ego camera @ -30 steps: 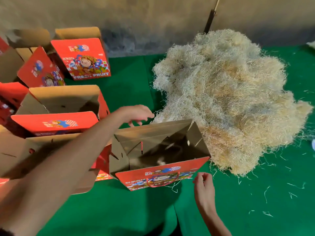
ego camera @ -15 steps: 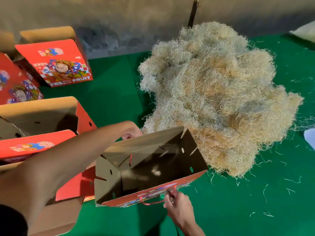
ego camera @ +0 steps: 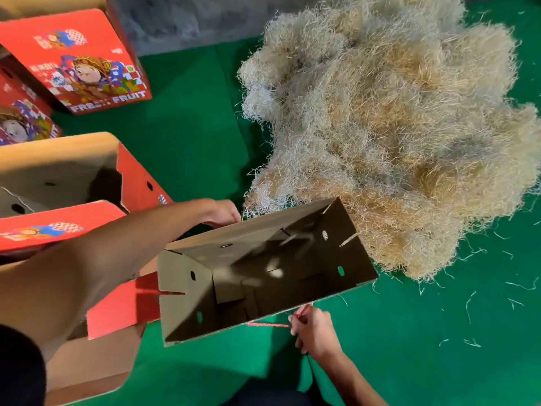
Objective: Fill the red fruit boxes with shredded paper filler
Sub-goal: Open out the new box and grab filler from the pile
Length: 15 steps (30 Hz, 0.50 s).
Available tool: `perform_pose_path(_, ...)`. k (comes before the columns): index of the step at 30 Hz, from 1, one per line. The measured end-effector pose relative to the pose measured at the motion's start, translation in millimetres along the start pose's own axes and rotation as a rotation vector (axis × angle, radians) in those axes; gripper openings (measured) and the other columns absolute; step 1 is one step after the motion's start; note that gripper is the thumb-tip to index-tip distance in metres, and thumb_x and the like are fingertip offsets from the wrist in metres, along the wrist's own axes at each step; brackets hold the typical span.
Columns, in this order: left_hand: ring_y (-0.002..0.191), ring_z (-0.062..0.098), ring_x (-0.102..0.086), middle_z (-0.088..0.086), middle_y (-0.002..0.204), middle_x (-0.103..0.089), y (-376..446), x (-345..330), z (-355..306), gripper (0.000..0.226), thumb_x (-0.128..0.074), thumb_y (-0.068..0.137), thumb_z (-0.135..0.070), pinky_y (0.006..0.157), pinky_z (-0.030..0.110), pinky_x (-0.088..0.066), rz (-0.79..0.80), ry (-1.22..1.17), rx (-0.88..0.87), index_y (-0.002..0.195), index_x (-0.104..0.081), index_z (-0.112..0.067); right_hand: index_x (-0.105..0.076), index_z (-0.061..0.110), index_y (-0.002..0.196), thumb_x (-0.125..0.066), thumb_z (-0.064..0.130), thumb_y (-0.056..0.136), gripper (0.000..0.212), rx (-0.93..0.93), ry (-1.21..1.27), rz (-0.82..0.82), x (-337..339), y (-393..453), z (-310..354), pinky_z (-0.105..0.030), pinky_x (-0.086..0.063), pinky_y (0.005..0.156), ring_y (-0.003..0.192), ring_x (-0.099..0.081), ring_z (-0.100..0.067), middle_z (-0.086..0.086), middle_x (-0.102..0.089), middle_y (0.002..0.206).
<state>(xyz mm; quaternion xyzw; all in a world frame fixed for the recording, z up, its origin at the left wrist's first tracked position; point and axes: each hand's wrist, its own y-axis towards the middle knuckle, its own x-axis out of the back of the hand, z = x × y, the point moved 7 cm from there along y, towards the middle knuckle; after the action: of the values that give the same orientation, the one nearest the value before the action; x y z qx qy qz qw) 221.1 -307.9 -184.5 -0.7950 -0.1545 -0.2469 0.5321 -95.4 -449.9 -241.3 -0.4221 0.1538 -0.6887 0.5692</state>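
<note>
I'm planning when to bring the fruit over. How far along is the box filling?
Barely begun. Done: boxes stand unfolded on the green cloth. In hand: the left hand grips the far wall of the open box, the right hand pinches its red cord handle; inside looks empty. Left: the whole shredded paper pile, plus the neighbouring open box.

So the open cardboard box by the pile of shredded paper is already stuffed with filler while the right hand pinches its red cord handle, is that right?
Not quite. The head view shows the open cardboard box empty inside, only bare brown walls and floor; the filler still sits in the pile of shredded paper beside it. The rest holds: the right hand pinches the red cord handle.
</note>
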Motion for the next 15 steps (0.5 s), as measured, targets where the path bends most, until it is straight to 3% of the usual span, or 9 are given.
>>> perform_pose_path(6,0.074,0.021,-0.059,0.009,0.08,-0.067,-5.6,6.7,-2.4,0.017,-0.06,0.087,-0.004,0.069,0.033,-0.05,-0.08,0.278,0.018,0.083,-0.073,-0.013,-0.06,0.01,0.078,-0.059,0.024,0.098,0.024,-0.032,0.053,-0.054,-5.5,-1.9,-7.9,-0.028,-0.049,0.039,0.041,-0.06,-0.017,-0.008,-0.066,0.061)
perform_pose_path(10,0.091,0.025,-0.07,0.01,0.103,-0.075,-20.2,16.0,-15.8,0.022,-0.059,0.089,-0.006,0.081,0.035,-0.056,-0.127,0.367,0.044,0.102,-0.076,-0.01,-0.06,0.003,0.085,-0.059,0.016,0.099,0.019,0.022,0.275,-0.136,-1.9,-11.2,-10.7,-0.037,-0.056,0.043,0.045,-0.061,-0.021,-0.019,-0.067,0.07)
perform_pose_path(13,0.082,0.02,-0.065,0.007,0.105,-0.073,-29.6,15.3,-19.4,0.029,-0.054,0.092,-0.004,0.064,0.029,-0.055,-0.075,0.271,0.062,0.109,-0.074,-0.014,-0.061,0.001,0.099,-0.064,0.008,0.096,0.008,0.07,0.391,-0.129,15.4,-16.7,-7.5,-0.041,-0.059,0.051,0.051,-0.064,-0.024,-0.019,-0.07,0.072)
perform_pose_path(15,0.074,0.016,-0.061,0.001,0.091,-0.071,-38.9,18.5,-25.6,0.019,-0.062,0.089,-0.009,0.06,0.027,-0.055,-0.042,0.077,0.062,0.09,-0.078,-0.02,-0.062,0.004,0.1,-0.067,0.005,0.093,0.009,0.114,0.34,-0.12,36.8,-17.0,0.4,-0.038,-0.06,0.053,0.054,-0.068,-0.025,-0.015,-0.073,0.076)
